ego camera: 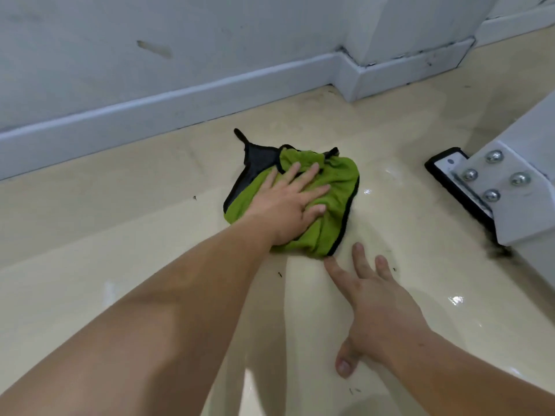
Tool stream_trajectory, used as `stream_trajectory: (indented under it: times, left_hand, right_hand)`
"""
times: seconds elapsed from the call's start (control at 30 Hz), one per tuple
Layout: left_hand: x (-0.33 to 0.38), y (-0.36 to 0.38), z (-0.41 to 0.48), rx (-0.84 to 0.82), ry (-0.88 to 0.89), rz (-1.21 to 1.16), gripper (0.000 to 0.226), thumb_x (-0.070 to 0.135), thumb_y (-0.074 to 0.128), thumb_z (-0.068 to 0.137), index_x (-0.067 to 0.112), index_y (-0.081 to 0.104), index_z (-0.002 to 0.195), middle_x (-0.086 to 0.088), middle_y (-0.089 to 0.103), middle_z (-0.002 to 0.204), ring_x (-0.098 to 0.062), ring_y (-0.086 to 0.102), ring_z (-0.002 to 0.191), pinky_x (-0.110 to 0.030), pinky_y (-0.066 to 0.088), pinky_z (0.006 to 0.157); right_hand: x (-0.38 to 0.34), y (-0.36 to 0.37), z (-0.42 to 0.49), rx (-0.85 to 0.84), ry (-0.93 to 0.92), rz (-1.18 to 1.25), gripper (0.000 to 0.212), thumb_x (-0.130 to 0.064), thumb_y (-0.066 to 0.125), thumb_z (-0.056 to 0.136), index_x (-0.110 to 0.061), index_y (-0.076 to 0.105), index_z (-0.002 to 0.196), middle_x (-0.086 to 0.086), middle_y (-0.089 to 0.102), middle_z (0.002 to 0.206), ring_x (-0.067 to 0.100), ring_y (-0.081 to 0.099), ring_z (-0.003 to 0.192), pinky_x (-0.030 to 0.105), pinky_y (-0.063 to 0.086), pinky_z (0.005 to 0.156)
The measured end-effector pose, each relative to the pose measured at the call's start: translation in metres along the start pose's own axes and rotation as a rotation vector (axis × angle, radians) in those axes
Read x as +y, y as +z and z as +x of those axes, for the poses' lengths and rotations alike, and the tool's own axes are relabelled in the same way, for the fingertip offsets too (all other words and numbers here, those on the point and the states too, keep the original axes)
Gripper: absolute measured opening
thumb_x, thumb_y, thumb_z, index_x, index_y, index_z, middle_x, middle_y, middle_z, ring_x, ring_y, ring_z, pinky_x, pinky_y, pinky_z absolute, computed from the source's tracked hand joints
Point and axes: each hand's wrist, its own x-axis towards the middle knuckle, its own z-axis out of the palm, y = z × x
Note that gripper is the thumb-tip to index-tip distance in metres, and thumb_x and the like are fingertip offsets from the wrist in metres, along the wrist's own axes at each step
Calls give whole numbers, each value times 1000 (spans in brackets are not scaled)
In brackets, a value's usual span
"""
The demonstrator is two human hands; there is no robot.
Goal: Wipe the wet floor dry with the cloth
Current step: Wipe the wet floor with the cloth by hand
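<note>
- A person's left hand [285, 202] lies flat on a crumpled green cloth [339, 187], fingers straight and spread wide, palm pressing it down
- The cloth, edged in black with a dark grey underside turned up at its far corner, sits bunched on a glossy beige floor [150, 235], a short way out from the white skirting board [180, 100]
- The right hand [378, 307] rests palm-down on the bare floor nearer the camera, fingers splayed and holding nothing, its forefinger tip touching the cloth's near hem
- Bright wet glints [456, 300] show on the floor to the right of the cloth and beside the right hand
- At right, a white metal foot [510, 223] with four round bolt heads stands on a black pad [459, 192]
- Small dark specks [280, 274] dot the floor between the forearms
</note>
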Motion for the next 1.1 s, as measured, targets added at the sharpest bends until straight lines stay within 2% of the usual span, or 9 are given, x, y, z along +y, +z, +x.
stream_trajectory:
  times: [0.07,0.13,0.3,0.47,0.57,0.73,0.87,0.97,1.1]
  left_hand:
    - [-2,2,8,52,-352,18,56,61,12,107,50,6,162,-3,-17,174,-33,-15,160,-61,-11,126]
    - [10,3,14,16,-530,1,58,59,7,107,47,-4,162,-8,-20,173,-41,-17,158,-68,-12,122]
    - [22,5,-15,-24,-234,-16,59,61,9,107,47,0,163,0,-17,175,-33,-19,159,-63,-9,125]
    - [41,24,-101,21,-6,7,58,57,10,107,45,15,164,4,-4,176,-26,-10,161,-56,-4,128]
    - [40,30,-139,31,-104,34,60,61,7,105,47,14,163,5,-4,176,-25,-10,162,-57,-3,128]
    - [58,43,-188,42,-505,-9,63,65,4,101,49,-6,161,0,-17,174,-31,-20,159,-62,-10,125]
    - [93,49,-223,-56,-469,36,63,64,-9,96,46,-28,153,-2,-28,170,-35,-31,155,-65,-12,123]
    - [93,49,-226,-68,-472,47,61,60,-15,97,46,-28,155,-3,-27,171,-34,-30,155,-65,-10,124]
    - [92,47,-219,-77,-499,29,59,58,-7,102,47,-22,158,0,-27,171,-32,-28,156,-64,-11,125]
  right_hand:
    - [0,0,0,8,1,-2,166,-45,99,41,-57,-28,147,-9,-41,160,32,-20,155,50,33,120]
    - [0,-1,-1,6,-4,-5,166,-44,99,42,-57,-28,147,-9,-40,160,32,-20,155,50,33,119]
    - [1,-2,0,-6,-2,-23,165,-47,99,41,-55,-24,150,-7,-39,161,35,-19,154,54,30,120]
    - [0,-5,-4,-4,1,13,155,-50,100,33,-46,9,158,-8,-34,164,36,-16,155,58,29,119]
    - [-2,-4,-3,13,7,6,165,-50,101,32,-47,-5,158,-7,-31,165,37,-14,155,59,26,120]
    - [-7,-4,-9,12,12,15,168,-45,102,36,-56,-20,150,-5,-32,165,39,-17,154,64,24,119]
    - [-7,2,-23,137,-6,64,162,-43,103,42,-53,-15,152,-1,-23,167,37,-9,155,56,36,113]
    - [12,24,-51,319,-120,70,148,-51,95,53,-52,-14,153,3,-19,168,33,-1,156,50,39,108]
    - [90,41,-91,192,54,10,153,-58,94,41,-57,-13,150,6,-16,165,39,10,151,52,48,99]
